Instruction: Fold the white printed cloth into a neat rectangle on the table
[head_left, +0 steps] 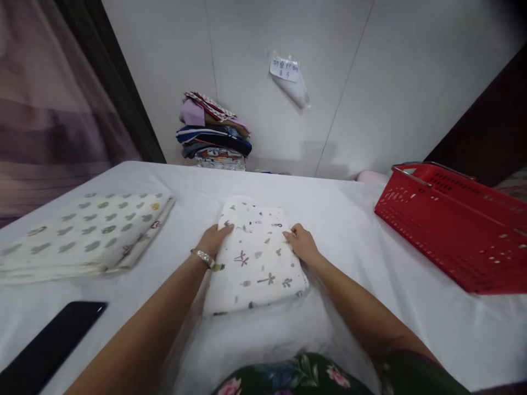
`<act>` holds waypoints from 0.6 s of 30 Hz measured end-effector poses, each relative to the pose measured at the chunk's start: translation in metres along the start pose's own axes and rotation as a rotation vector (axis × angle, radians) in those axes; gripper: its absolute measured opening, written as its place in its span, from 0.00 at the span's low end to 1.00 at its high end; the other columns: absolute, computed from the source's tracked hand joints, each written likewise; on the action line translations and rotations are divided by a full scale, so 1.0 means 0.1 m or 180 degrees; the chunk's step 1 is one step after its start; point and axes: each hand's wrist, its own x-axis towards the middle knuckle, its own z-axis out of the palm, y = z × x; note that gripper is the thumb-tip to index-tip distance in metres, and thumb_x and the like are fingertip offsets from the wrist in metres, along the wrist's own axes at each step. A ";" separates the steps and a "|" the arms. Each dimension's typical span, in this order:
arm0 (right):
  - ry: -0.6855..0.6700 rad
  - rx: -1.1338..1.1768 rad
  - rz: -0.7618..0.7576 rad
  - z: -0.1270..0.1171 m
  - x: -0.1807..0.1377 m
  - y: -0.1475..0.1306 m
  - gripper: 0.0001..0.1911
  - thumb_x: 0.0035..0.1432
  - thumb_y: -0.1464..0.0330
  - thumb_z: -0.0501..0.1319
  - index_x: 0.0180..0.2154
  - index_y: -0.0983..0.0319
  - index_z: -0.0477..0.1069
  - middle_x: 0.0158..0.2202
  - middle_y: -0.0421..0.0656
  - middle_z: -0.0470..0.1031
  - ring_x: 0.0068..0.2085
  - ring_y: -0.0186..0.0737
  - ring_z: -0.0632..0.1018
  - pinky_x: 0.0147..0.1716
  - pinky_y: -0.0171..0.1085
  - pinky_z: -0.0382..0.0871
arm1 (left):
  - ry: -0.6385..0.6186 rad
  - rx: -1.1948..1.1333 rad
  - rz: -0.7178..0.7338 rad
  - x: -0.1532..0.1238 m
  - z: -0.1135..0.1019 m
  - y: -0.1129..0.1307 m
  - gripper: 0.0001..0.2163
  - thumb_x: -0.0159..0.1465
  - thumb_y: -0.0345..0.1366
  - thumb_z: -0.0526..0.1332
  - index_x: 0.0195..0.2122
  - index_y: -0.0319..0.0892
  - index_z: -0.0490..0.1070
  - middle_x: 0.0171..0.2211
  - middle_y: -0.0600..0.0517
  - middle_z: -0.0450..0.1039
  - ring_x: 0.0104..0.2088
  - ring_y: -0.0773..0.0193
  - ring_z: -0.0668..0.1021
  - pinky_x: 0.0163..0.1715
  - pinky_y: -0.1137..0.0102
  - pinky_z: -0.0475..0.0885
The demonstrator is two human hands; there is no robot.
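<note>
A folded white cloth [259, 258] printed with small palms, plants and figures lies flat on the white-covered table in front of me. My left hand [214, 239] grips its left edge, thumb on top and the other fingers hidden beneath or beside it; a silver bracelet circles that wrist. On the opposite side my right hand [302, 241] holds the right edge in the same way, its thumb resting on the fabric. Both hands sit near the upper half of the folded cloth.
Another folded cloth [88, 230] with mushroom-like prints lies at left. A dark phone-like slab [53, 345] is at the near left. A red plastic basket [457, 230] stands at right. Behind the table's far edge rises a stack of folded clothes [214, 131].
</note>
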 end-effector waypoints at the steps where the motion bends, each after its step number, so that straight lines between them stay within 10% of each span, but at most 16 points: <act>1: 0.0052 0.0064 -0.0033 0.01 0.01 0.01 0.16 0.58 0.55 0.50 0.38 0.59 0.63 0.32 0.41 0.72 0.34 0.38 0.72 0.29 0.32 0.57 | 0.0068 0.0055 0.0079 0.00 -0.02 0.01 0.17 0.48 0.43 0.65 0.35 0.39 0.71 0.30 0.47 0.76 0.30 0.58 0.78 0.29 0.66 0.73; 11: -0.0279 -0.0393 -0.0018 -0.06 -0.02 -0.03 0.20 0.59 0.56 0.49 0.48 0.61 0.62 0.42 0.49 0.72 0.43 0.45 0.72 0.39 0.38 0.62 | 0.0035 -0.0172 -0.0375 0.00 -0.09 -0.15 0.21 0.48 0.46 0.66 0.37 0.36 0.69 0.29 0.44 0.76 0.29 0.57 0.78 0.29 0.65 0.74; 18: -0.0406 -0.0094 -0.1844 -0.08 -0.25 -0.71 0.36 0.60 0.51 0.45 0.64 0.60 0.39 0.65 0.42 0.37 0.65 0.44 0.41 0.61 0.44 0.38 | 0.0264 0.0205 -0.0104 0.03 -0.07 -0.21 0.19 0.44 0.41 0.69 0.35 0.36 0.72 0.25 0.47 0.76 0.28 0.56 0.78 0.28 0.66 0.73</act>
